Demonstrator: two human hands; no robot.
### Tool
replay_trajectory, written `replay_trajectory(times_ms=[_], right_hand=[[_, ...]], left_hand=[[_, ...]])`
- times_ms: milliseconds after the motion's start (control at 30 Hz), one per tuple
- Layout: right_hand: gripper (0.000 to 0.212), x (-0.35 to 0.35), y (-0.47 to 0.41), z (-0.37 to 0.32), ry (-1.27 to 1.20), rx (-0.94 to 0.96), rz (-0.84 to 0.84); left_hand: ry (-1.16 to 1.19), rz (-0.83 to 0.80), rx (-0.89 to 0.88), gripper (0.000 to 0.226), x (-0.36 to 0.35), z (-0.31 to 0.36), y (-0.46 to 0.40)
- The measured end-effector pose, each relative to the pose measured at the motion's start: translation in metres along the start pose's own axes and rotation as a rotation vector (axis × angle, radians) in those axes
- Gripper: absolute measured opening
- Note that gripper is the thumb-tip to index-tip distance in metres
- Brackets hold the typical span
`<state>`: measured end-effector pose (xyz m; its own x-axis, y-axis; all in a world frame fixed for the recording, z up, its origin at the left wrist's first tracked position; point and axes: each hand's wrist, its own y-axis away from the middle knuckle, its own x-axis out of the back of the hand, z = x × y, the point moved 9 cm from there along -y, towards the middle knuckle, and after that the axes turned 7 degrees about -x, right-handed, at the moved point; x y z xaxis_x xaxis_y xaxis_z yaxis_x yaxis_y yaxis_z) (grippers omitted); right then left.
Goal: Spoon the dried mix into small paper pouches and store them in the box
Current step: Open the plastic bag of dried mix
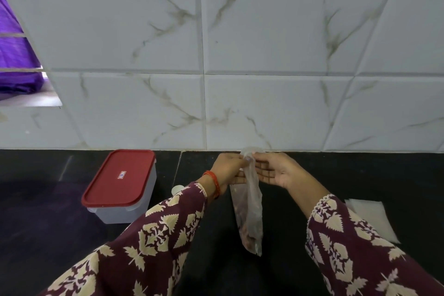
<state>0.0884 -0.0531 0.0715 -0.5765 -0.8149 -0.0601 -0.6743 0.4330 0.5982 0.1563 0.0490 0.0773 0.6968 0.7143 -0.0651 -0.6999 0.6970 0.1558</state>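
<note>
step: open mix bag | L hand + R hand each w/ grip pinched on bag mouth | tip: part top evenly, keep upright, no spill | box lid on, on surface

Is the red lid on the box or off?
On. The red lid sits flat over the box, covering its whole top.
</note>
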Motion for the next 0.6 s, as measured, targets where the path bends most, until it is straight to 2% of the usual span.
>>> replay_trajectory(times_ms=[167, 267, 333, 367, 433, 500, 533, 567, 600], right_hand=[[0.022, 0.011, -0.005, -0.009, 0.024, -0.021, 0.006], [0.013, 0.032, -0.004, -0.013, 0.015, -0.036, 0.017], [0.011, 0.045, -0.005, -0.018, 0.133, 0.011, 0.084], [0.016, 0.047, -0.005, -0.022, 0.219, 0.051, 0.118], [0.039, 0.041, -0.004, -0.034, 0.398, 0.165, 0.192], [0.059, 0.024, 0.003, -0.052, 0.588, 0.326, 0.282], [0.063, 0.013, 0.004, -0.058, 0.677, 0.392, 0.305], [0.063, 0.002, 0.003, -0.062, 0.754, 0.44, 0.309], [0.061, -0.008, -0.001, -0.062, 0.827, 0.469, 0.305]], left_hand=[[0.094, -0.035, 0.117, 0.018, 0.007, -0.008, 0.001], [0.168, 0.019, 0.183, 0.017, 0.028, -0.014, 0.006], [0.133, 0.065, 0.165, 0.016, 0.04, -0.008, 0.007], [0.078, 0.085, 0.136, 0.014, 0.044, -0.002, 0.006], [-0.167, 0.122, 0.032, 0.017, 0.049, 0.014, -0.004], [-0.469, 0.154, -0.083, 0.05, 0.051, 0.03, -0.018], [-0.596, 0.156, -0.111, 0.064, 0.05, 0.034, -0.024], [-0.709, 0.159, -0.135, 0.068, 0.049, 0.036, -0.029], [-0.805, 0.17, -0.159, 0.063, 0.048, 0.038, -0.033]])
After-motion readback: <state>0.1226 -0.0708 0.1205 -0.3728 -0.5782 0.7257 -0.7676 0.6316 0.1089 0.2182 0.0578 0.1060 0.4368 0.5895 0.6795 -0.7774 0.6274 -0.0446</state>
